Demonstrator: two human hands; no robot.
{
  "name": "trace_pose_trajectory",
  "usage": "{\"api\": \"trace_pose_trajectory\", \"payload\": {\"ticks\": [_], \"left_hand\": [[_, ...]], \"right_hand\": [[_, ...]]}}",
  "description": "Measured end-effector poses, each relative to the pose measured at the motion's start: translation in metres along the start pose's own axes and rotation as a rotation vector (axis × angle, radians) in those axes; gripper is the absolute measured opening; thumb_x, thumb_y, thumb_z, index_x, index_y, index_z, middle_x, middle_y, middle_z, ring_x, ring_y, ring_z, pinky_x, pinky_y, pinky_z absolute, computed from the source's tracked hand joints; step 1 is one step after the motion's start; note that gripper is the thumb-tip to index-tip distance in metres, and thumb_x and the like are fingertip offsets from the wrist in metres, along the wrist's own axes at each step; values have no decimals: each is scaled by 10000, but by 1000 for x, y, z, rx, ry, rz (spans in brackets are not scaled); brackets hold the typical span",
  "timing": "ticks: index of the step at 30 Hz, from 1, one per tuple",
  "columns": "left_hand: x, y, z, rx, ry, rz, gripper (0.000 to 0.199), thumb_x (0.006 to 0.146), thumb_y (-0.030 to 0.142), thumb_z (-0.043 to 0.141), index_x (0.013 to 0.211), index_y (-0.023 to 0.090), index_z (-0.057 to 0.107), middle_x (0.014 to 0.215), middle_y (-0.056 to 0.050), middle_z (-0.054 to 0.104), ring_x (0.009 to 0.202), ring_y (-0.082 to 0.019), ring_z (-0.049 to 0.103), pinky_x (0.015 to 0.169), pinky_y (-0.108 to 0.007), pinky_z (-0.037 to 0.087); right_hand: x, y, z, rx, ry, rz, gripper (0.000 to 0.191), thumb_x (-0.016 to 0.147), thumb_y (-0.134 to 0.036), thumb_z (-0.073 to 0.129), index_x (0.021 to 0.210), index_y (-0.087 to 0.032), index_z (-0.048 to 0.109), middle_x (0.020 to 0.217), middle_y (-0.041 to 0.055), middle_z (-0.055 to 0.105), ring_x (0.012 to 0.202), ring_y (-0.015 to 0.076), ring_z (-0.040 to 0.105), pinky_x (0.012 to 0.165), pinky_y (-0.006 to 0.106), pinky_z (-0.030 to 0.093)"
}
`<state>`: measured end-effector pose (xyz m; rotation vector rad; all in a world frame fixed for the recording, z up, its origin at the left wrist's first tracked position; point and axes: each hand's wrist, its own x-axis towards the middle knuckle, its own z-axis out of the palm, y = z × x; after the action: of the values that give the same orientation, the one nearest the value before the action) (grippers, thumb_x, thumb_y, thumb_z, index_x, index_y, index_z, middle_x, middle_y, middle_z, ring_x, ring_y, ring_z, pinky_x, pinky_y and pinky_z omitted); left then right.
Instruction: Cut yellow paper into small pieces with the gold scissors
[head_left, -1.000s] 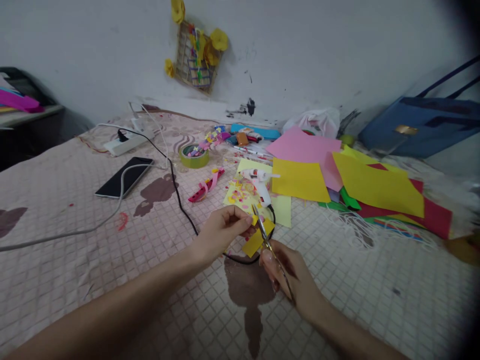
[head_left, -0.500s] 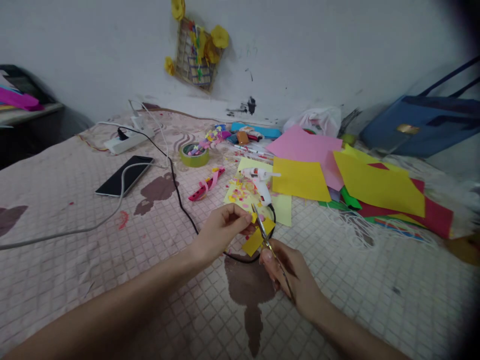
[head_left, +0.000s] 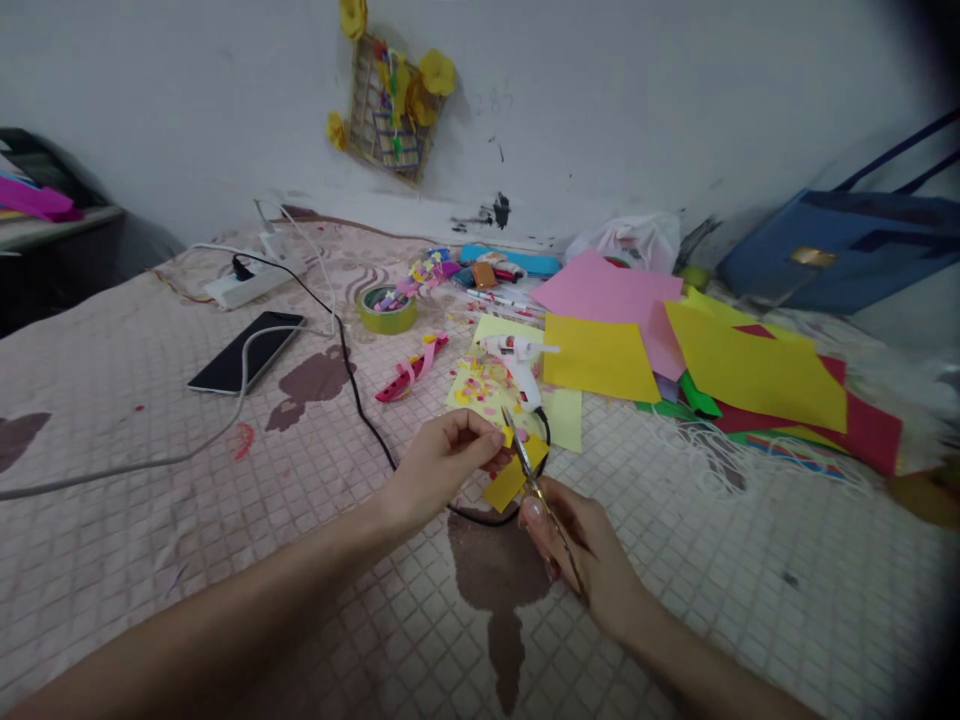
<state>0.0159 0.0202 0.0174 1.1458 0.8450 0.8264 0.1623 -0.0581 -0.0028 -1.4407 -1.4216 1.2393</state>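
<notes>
My left hand [head_left: 450, 455] pinches a small piece of yellow paper [head_left: 508, 437] between thumb and fingertips. Scissors [head_left: 534, 482] are gripped in my right hand [head_left: 581, 540], their blades pointing up and left, right beside that piece. Under the blades lies a larger strip of yellow paper [head_left: 504, 488]. Just beyond my hands, a white glue gun [head_left: 523, 370] rests on a pale yellow sheet [head_left: 568, 425] strewn with small pink and yellow paper bits [head_left: 480, 383]. Whether the blades touch the small piece, I cannot tell.
A pink decorated stick [head_left: 412, 370], a tape roll [head_left: 387, 312] and a phone [head_left: 247, 352] lie to the left. A black cord [head_left: 360, 400] runs from the power strip [head_left: 251, 284] past my hands. Coloured sheets [head_left: 757, 360] and white string [head_left: 709, 465] lie right.
Hands, scissors and yellow paper hold almost the same position as before. The whole view has shifted very slightly.
</notes>
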Motion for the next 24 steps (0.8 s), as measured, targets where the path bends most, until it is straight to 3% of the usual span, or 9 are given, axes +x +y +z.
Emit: {"api": "trace_pose_trajectory", "payload": {"ticks": [24], "left_hand": [[-2, 0, 0, -4, 1, -4, 131, 758, 242, 603, 710, 132, 550, 673, -16, 621, 644, -107, 583, 662, -252, 468]], "right_hand": [[-2, -3, -1, 17, -10, 10, 349, 837, -503, 429, 658, -203, 435, 474, -55, 385, 421, 97, 350, 406, 225, 265]]}}
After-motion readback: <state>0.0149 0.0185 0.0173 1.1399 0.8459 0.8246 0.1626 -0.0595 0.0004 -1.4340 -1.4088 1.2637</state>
